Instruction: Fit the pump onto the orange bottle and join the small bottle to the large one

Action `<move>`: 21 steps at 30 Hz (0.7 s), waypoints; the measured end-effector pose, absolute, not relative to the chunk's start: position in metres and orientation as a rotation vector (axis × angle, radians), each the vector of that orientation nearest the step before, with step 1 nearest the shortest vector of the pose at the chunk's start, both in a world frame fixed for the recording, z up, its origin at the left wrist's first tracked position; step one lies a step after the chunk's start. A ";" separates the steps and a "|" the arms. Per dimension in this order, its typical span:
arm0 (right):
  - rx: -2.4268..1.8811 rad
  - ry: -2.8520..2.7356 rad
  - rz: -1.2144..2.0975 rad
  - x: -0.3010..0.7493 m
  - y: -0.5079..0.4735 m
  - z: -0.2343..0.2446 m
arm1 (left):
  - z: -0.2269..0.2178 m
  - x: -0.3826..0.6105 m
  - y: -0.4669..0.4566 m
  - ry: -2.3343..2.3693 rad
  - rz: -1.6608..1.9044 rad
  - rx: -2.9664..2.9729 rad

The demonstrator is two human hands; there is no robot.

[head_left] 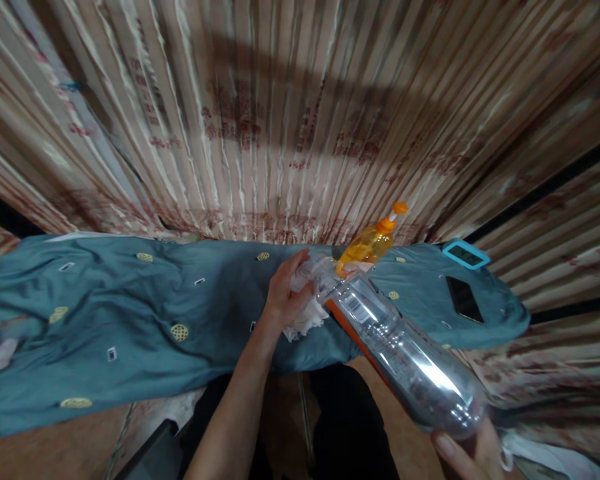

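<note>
My right hand (467,453) grips the base of a clear empty plastic bottle (405,353), which is tilted with its neck pointing up and left over the table. At the bottle's mouth my left hand (285,293) is closed on a white cloth or tissue (305,323), pressing it against the neck. An orange edge shows beneath the bottle, partly hidden by it. Behind the neck stands a bottle of orange liquid (367,245) with an orange cap.
A teal patterned cloth (130,313) covers the table. A dark phone (464,299) and a blue-framed small device (465,254) lie at the right end. A striped curtain (280,113) hangs behind. Floor and dark clothing show below the table edge.
</note>
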State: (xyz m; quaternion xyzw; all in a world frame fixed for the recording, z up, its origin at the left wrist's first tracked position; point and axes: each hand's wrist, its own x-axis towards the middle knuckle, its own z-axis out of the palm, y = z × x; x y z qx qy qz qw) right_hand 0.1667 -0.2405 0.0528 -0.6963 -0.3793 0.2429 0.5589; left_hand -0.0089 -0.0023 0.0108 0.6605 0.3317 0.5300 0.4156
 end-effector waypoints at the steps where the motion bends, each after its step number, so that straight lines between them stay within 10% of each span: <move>1: -1.639 -0.905 0.564 0.169 -0.241 0.050 | 0.010 -0.009 -0.002 0.851 1.318 1.684; 21: -1.664 -1.011 0.491 0.185 -0.259 0.025 | 0.003 -0.005 -0.002 1.012 1.324 1.796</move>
